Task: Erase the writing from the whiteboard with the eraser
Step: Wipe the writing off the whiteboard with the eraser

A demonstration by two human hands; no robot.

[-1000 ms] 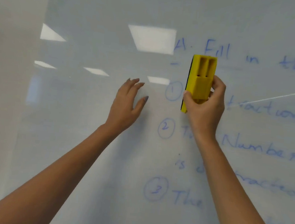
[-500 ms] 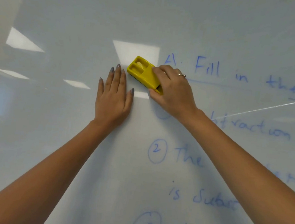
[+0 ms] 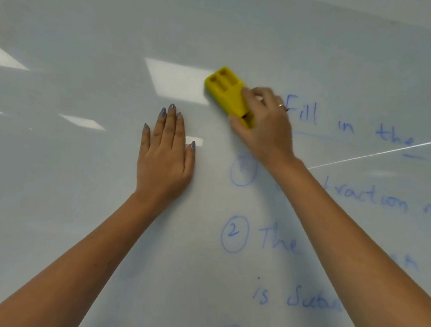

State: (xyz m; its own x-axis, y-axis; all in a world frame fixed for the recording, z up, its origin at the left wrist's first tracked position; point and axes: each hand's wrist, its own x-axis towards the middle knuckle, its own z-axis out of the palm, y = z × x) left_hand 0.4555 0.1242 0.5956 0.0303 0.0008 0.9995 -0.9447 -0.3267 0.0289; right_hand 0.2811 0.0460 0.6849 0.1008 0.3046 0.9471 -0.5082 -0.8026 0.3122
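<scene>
Pressing the yellow eraser (image 3: 226,93) flat at the heading's left end, the right hand (image 3: 262,127) clamps it for wiping; the left hand (image 3: 165,154), fingers spread, braces on the whiteboard (image 3: 78,191).

Single head-worn view, wide-angle, facing the whiteboard (image 3: 77,204) squarely from close range, at arm's reach. Both forearms enter from the near lower corners; blue writing (image 3: 301,110) fills the right half. No second view.
</scene>
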